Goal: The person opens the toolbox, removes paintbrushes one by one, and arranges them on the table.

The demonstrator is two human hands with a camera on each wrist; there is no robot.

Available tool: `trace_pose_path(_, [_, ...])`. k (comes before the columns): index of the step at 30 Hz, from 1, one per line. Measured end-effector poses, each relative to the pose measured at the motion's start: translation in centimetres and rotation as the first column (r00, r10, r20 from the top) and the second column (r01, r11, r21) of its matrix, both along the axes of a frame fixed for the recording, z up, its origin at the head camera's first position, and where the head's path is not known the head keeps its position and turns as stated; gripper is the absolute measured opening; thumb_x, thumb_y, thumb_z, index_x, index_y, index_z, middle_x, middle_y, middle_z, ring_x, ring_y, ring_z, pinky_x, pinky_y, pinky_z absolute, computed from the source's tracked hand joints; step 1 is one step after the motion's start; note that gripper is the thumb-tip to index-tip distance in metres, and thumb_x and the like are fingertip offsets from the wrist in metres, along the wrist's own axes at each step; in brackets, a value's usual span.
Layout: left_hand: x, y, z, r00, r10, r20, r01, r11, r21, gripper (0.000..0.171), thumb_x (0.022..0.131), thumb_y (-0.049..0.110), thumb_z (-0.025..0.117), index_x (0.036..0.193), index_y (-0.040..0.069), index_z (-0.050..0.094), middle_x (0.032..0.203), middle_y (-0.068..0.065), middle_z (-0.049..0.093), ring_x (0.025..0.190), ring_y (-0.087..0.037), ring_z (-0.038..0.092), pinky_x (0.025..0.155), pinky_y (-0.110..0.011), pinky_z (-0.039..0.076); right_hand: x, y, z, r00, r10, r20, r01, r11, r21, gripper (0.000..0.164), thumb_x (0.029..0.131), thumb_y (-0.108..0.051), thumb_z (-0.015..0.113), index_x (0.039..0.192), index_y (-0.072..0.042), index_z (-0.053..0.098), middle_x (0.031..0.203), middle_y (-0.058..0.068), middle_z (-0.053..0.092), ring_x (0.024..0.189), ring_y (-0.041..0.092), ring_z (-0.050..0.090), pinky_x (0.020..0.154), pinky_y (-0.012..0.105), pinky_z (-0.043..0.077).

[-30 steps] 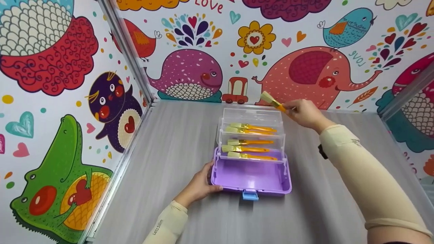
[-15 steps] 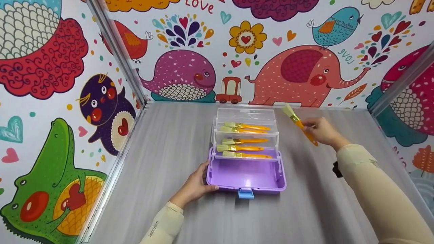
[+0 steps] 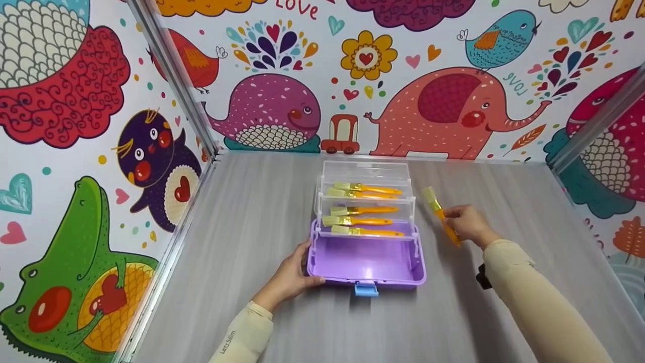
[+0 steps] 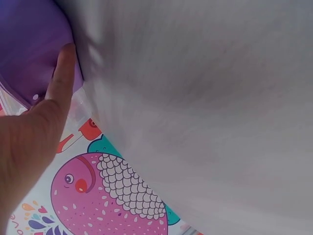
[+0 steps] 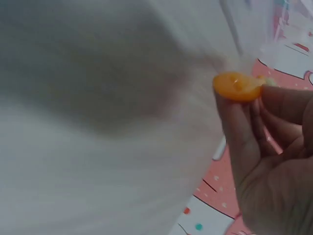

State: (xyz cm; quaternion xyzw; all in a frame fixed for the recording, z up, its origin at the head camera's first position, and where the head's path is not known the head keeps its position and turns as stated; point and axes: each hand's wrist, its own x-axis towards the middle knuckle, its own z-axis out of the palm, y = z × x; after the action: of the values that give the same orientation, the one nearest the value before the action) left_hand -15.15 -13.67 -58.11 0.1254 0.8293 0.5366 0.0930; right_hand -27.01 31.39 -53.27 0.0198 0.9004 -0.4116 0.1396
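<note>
A purple storage box point(image 3: 368, 259) stands with its clear lid and tiered clear trays folded back. Paintbrushes with orange handles and pale bristles lie in the trays: two in the upper tray point(image 3: 365, 191), three in the lower one. The purple base holds nothing. My left hand point(image 3: 289, 275) holds the front left corner, thumb at the front rim; in the left wrist view a finger lies along the purple side. My right hand point(image 3: 471, 224) pinches another paintbrush point(image 3: 437, 207) by its handle, right of the box, bristles pointing away. Its orange handle end point(image 5: 237, 87) shows in the right wrist view.
A blue latch point(image 3: 366, 289) hangs at the box's front. The grey tabletop point(image 3: 242, 212) extends around the box. Printed walls point(image 3: 282, 45) with cartoon animals rise at the back and sides, with metal strips point(image 3: 176, 70) at the corners.
My right hand has carried the paintbrush from behind the clear lid rightward, then down and nearer me. My left hand has stayed at the box corner. The view has shifted slightly.
</note>
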Motion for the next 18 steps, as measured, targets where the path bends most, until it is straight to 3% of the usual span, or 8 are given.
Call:
trace_pose_path(4, [0.0, 0.0, 0.1, 1.000, -0.004, -0.001, 0.004, 1.000, 0.009, 0.102, 0.074, 0.011, 0.088, 0.154, -0.003, 0.025, 0.141, -0.031, 0.048, 0.124, -0.040, 0.054, 0.107, -0.049, 0.041, 0.4, -0.6, -1.2, 0.995, -0.078, 0.065, 0.081, 0.996, -0.045, 0.035, 0.093, -0.004, 0.060, 0.124, 0.012, 0.060, 0.090, 0.014, 0.067, 0.066, 0.018, 0.059, 0.055, 0.031, 0.056])
trace_pose_path(8, [0.1, -0.1, 0.1, 1.000, 0.004, -0.003, -0.004, 1.000, 0.008, 0.102, 0.074, 0.011, 0.088, 0.153, -0.002, 0.026, 0.142, -0.030, 0.047, 0.125, -0.040, 0.053, 0.107, -0.049, 0.040, 0.6, -1.0, -2.1, 0.991, -0.094, 0.097, 0.100, 0.993, -0.055, 0.036, 0.092, -0.003, 0.059, 0.125, 0.012, 0.060, 0.087, 0.012, 0.064, 0.064, 0.017, 0.057, 0.054, 0.031, 0.055])
trace_pose_path(18, [0.0, -0.1, -0.1, 1.000, 0.000, -0.009, 0.001, 1.000, 0.023, 0.102, 0.073, 0.011, 0.088, 0.153, -0.002, 0.026, 0.146, -0.028, 0.044, 0.129, -0.041, 0.049, 0.111, -0.052, 0.035, 0.4, -1.8, -3.0, 0.984, -0.100, 0.144, 0.101, 0.995, 0.000, 0.039, 0.095, -0.009, 0.058, 0.128, 0.011, 0.059, 0.115, 0.023, 0.062, 0.090, 0.025, 0.060, 0.067, 0.032, 0.058])
